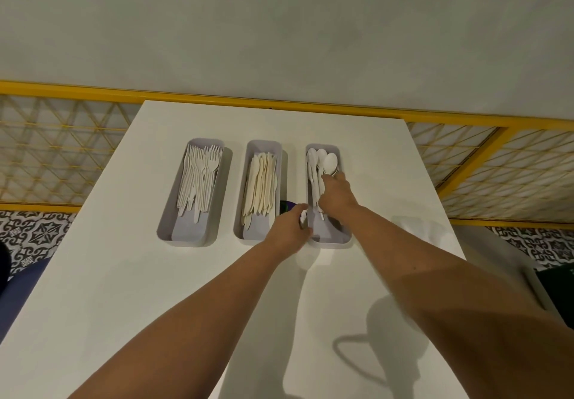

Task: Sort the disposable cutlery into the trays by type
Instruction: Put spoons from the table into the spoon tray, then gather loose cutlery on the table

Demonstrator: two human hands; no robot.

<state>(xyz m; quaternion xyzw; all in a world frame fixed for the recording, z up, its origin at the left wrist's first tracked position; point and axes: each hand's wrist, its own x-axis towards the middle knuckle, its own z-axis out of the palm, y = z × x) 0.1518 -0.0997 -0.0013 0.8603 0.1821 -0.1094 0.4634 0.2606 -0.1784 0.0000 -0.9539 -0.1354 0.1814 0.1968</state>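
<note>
No legible text or labels.

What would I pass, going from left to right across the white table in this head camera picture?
Tray of forks → tray of knives → left hand → tray of spoons, where the right hand holds spoons.
</note>
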